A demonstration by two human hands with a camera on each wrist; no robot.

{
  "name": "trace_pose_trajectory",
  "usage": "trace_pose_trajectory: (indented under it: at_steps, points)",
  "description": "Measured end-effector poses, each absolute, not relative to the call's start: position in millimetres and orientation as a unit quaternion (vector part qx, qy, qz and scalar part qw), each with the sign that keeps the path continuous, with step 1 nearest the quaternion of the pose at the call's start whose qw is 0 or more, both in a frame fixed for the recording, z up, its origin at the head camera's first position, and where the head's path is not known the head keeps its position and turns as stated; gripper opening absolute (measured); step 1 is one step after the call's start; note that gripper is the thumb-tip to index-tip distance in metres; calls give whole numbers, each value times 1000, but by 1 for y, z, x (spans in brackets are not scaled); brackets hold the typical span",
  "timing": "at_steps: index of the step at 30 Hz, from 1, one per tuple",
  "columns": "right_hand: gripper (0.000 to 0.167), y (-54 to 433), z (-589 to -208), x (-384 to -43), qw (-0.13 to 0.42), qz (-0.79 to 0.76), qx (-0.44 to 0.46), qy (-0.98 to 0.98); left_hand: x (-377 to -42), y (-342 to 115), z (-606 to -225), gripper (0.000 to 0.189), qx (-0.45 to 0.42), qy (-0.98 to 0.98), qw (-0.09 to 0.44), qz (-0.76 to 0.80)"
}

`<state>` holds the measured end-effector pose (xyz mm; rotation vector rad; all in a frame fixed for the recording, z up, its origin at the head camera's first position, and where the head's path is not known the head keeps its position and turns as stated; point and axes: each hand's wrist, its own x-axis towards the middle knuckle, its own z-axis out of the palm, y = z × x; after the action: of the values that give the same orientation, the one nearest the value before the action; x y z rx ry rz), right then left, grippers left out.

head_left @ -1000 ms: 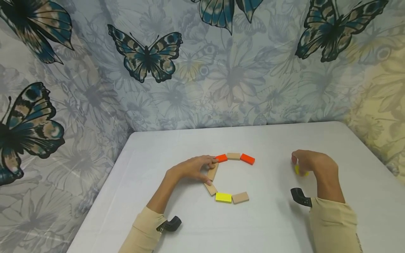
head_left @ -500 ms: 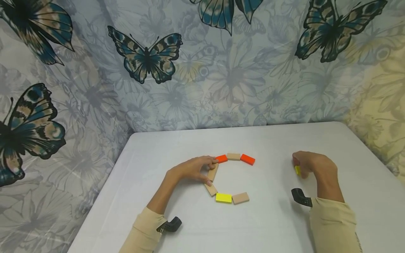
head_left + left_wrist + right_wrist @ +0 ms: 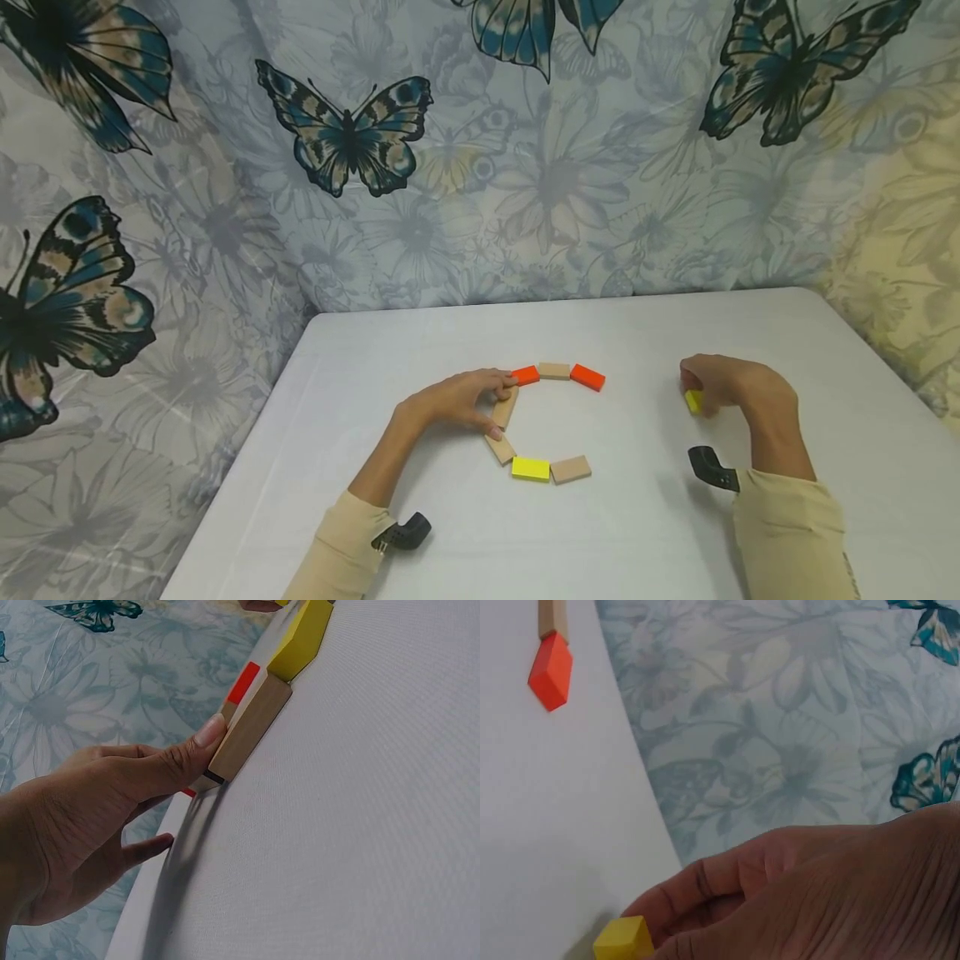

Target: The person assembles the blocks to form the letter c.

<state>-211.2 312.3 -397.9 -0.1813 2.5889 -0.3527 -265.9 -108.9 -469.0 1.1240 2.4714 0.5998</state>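
In the head view, flat wooden blocks lie end to end in a C-shaped curve. My left hand [image 3: 453,398] reaches over its left side, thumb resting on a plain block [image 3: 500,450] and fingertips at another plain block [image 3: 505,410] and a red block [image 3: 526,376]. The left wrist view shows the thumb against the plain block [image 3: 255,724], with a yellow block [image 3: 300,641] beyond it. Off to the right, my right hand [image 3: 738,387] pinches a separate yellow block [image 3: 693,402]. Only one end of that yellow block [image 3: 622,939] shows in the right wrist view.
The curve's upper arm continues with a plain block [image 3: 554,371] and a red block [image 3: 587,377]. Its lower arm has a yellow block [image 3: 531,470] and a plain block [image 3: 571,469]. A butterfly-patterned wall covering [image 3: 487,225] stands behind the white table [image 3: 630,533].
My right hand has shifted slightly left with the yellow block, and more of the block's face shows. The left hand and the curve of blocks have stayed in place.
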Motion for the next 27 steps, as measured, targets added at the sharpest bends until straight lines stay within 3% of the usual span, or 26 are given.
trace_pose_trajectory:
  at_steps: [7,27]
  points:
    - [29,300,-389,-211,241,-138,-130,952,-266,-109,-469,47,399,876,176,206]
    - [27,227,-371,-197,246,-104,-191,945,-268,-109,-471,45,394,877,181,208]
